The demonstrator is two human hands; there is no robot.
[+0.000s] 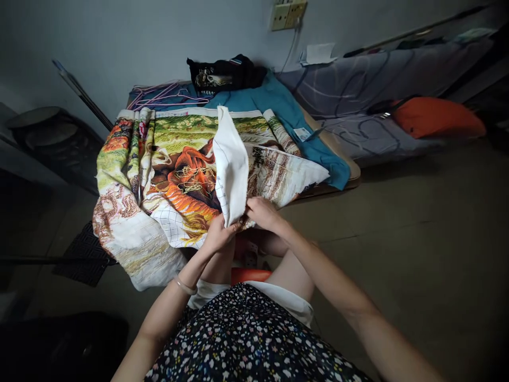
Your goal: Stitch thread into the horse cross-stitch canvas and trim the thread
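A large embroidered cloth point(191, 124), with green, orange and brown stitching, spreads over the low bench and hangs toward my knees. Its middle is folded up, so a white strip of the back point(233, 164) stands between my hands. My left hand point(218, 233) grips the lower end of this fold, fingers closed around the cloth. Close beside it, my right hand point(262, 212) pinches the fold's right edge, its fingertips partly hidden. Loose yellowish threads point(194, 178) lie on the orange stitching. Whether a needle is in either hand, I cannot make out.
Blue-green fabric point(258, 95) covers the low bench behind. On it lie pink hangers point(170, 95) and a black bag point(226, 74). To the right is a grey patterned sofa point(338, 95) with an orange bag point(437, 116). A dark stool point(51, 143) stands at left.
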